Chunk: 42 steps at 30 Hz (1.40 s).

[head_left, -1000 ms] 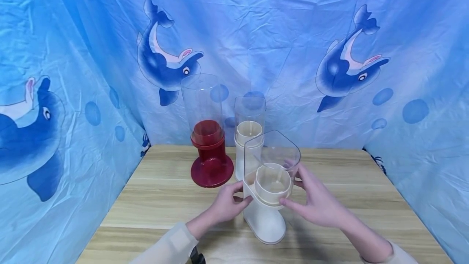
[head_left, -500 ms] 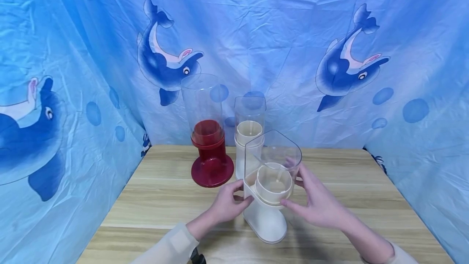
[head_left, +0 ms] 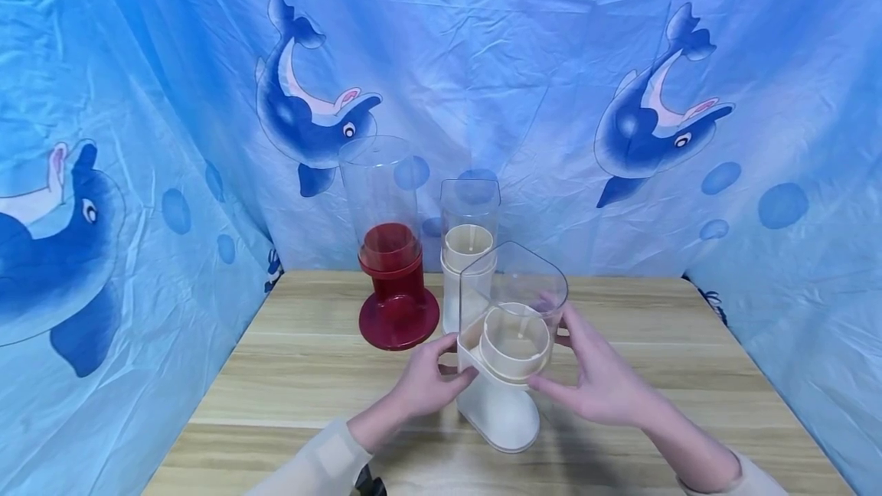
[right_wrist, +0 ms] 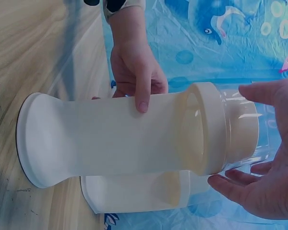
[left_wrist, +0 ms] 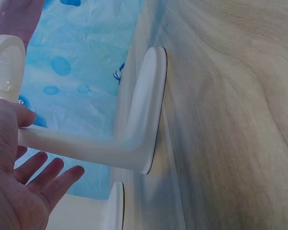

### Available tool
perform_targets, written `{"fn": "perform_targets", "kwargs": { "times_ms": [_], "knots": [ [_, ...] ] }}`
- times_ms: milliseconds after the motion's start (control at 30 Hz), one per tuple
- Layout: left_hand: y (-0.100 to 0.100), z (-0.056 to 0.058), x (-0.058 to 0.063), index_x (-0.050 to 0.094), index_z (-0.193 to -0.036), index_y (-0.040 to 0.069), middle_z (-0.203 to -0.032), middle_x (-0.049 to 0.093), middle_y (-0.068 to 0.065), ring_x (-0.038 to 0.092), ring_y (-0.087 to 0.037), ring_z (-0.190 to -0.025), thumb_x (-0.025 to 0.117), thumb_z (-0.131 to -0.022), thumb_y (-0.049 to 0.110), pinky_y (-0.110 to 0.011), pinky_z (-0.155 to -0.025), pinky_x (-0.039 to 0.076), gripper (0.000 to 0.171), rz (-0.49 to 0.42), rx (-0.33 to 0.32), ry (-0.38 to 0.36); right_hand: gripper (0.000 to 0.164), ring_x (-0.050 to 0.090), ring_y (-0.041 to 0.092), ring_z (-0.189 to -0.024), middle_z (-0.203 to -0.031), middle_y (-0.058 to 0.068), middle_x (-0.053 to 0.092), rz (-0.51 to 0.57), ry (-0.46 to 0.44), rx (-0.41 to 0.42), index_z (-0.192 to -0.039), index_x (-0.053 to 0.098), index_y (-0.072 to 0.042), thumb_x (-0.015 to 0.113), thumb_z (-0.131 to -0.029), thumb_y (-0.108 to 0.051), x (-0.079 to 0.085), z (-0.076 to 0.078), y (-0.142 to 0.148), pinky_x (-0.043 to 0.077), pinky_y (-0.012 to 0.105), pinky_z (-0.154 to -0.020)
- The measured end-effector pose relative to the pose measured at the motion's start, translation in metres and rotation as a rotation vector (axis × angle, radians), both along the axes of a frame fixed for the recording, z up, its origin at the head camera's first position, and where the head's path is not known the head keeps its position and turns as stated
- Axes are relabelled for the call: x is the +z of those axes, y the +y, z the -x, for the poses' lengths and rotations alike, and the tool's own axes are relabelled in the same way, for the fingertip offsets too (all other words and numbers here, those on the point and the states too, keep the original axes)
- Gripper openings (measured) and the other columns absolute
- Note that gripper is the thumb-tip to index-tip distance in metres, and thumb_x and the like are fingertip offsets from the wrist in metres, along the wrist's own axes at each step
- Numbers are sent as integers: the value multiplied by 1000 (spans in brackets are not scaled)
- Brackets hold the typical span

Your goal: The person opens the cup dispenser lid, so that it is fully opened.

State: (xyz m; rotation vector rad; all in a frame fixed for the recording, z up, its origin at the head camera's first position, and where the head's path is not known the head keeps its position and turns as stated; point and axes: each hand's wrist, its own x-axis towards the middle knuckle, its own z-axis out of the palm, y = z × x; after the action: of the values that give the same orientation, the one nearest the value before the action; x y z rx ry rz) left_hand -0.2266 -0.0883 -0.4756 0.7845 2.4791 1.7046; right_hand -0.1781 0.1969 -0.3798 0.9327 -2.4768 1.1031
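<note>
the left hand (head_left: 422, 383) has its thumb on the front of the nearest white stand (head_left: 499, 416) and its fingers round behind it, fanned apart, though how firmly i can't tell; the right hand (head_left: 598, 383) pinches the base of the clear tube (head_left: 513, 285) on top, thumb on one side, fingers opposite. from here i'd call it a steadying step: let the left take the stem evenly, grip the thin wall lightly, and keep the tube square on its cream collar (right_wrist: 213, 129) so nothing tips. the stand is upright, its foot on the pale wood-grain worktop (head_left: 654, 327), just in front of a second white stand (head_left: 451, 301), with a red stand (head_left: 400, 320) off to the left. blue cloth (head_left: 468, 98) printed with dolphins hangs behind and along both sides.
</note>
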Motion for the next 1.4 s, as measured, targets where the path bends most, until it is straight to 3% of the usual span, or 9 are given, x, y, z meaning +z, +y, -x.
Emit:
{"fn": "perform_targets", "kwargs": {
  "times_ms": [133, 400, 567, 667, 800, 1033, 1200, 1333, 1400],
  "knots": [
    [0, -1, 0, 69, -134, 19, -121, 75, -5, 71, -20, -111, 78, -96, 12, -25, -81, 66, 40, -2, 0, 7, 58, 56, 27, -139, -158, 8, 49, -4, 13, -12, -123, 49, -13, 91, -83, -17, 0, 1, -1, 63, 42, -101],
    [-2, -7, 0, 67, -137, 16, -115, 73, -10, 71, -23, -110, 83, -88, 6, -27, -76, 67, 52, -77, -10, -12, 79, 52, 19, -146, -165, 8, 44, 24, -13, 56, -153, 42, -19, 87, -88, -14, -2, 8, 7, 60, 48, -107],
    [-3, -4, -1, 67, -138, 14, -115, 73, -12, 71, -20, -108, 87, -84, 8, -29, -73, 68, 58, -93, -12, 4, 53, 49, 31, -147, -166, 11, 43, 24, 21, 22, -123, 53, -11, 89, -85, -16, -4, 5, 4, 62, 43, -102],
    [-2, -5, 0, 68, -137, 14, -113, 73, -12, 71, -18, -105, 87, -84, 8, -28, -71, 67, 57, -95, -10, 13, 49, 51, 35, -145, -165, 11, 44, 10, 36, -3, -115, 52, -10, 90, -84, -16, -4, 4, 3, 63, 40, -99],
    [0, -9, 0, 68, -136, 12, -112, 73, -14, 72, -17, -101, 87, -84, 7, -29, -69, 67, 56, -106, 12, 42, 49, 50, 37, -147, -164, 13, 44, 23, 25, 4, -117, 52, -11, 89, -85, -13, -5, 6, 3, 63, 45, -101],
    [-4, -11, 3, 64, -140, 11, -125, 69, -14, 69, -12, -101, 90, -81, 12, -31, -68, 68, 65, -125, -8, 18, 52, 49, 18, -147, -162, 13, 47, 74, -15, 28, -119, 49, -12, 88, -85, -8, -5, 8, 6, 61, 44, -107],
    [-8, -3, 5, 60, -144, 12, -131, 67, -15, 71, -10, -100, 88, -83, 13, -31, -71, 68, 67, -124, -66, 2, 55, 48, 32, -148, -165, 14, 44, 60, -3, 21, -121, 50, -15, 90, -84, -18, -6, 6, 5, 62, 44, -104],
    [-6, -8, 5, 60, -143, 11, -126, 66, -21, 71, -12, -96, 89, -83, 13, -32, -68, 68, 67, -147, -58, -12, 58, 48, 35, -148, -166, 12, 43, 69, -8, 23, -120, 50, -14, 92, -81, -16, -7, 7, 4, 61, 49, -105],
    [-4, -13, 6, 60, -143, 12, -123, 66, -22, 71, -16, -95, 90, -81, 13, -34, -66, 68, 69, -166, -47, -28, 67, 49, 32, -147, -166, 10, 43, 70, -10, 23, -132, 50, -14, 92, -81, -15, -7, 9, 4, 60, 49, -106]
  ]
}}
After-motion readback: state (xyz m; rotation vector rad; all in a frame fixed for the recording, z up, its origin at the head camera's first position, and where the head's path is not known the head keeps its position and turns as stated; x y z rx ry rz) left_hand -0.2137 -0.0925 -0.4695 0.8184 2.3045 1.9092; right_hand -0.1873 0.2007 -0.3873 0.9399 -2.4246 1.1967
